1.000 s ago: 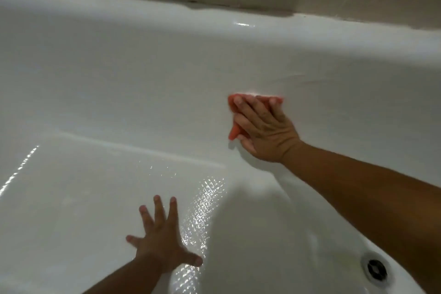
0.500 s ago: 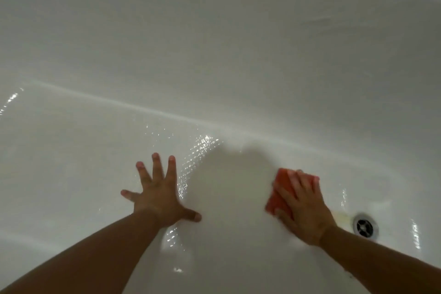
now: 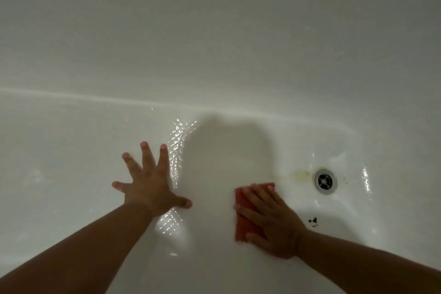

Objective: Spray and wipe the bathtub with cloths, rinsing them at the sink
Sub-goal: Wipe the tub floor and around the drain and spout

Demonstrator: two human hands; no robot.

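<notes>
Two hands lie on the floor of a white bathtub [image 3: 214,55], and the right one presses a red cloth.

The left hand [image 3: 150,188] is flat on the wet tub floor with all fingers spread wide and the thumb pointing to the right; it holds nothing. The right hand [image 3: 274,224] lies flat on top of the red cloth [image 3: 242,224], its fingers straight and a little apart, pressing the cloth against the floor. The cloth is between the two hands and the round metal drain [image 3: 325,180], near the drain but not touching it. A yellowish stain [image 3: 299,175] is just left of the drain, above the cloth. Some small dark marks [image 3: 313,221] are on the floor just beside the right wrist. A soft shadow [image 3: 229,150] falls on the floor between the hands.
</notes>
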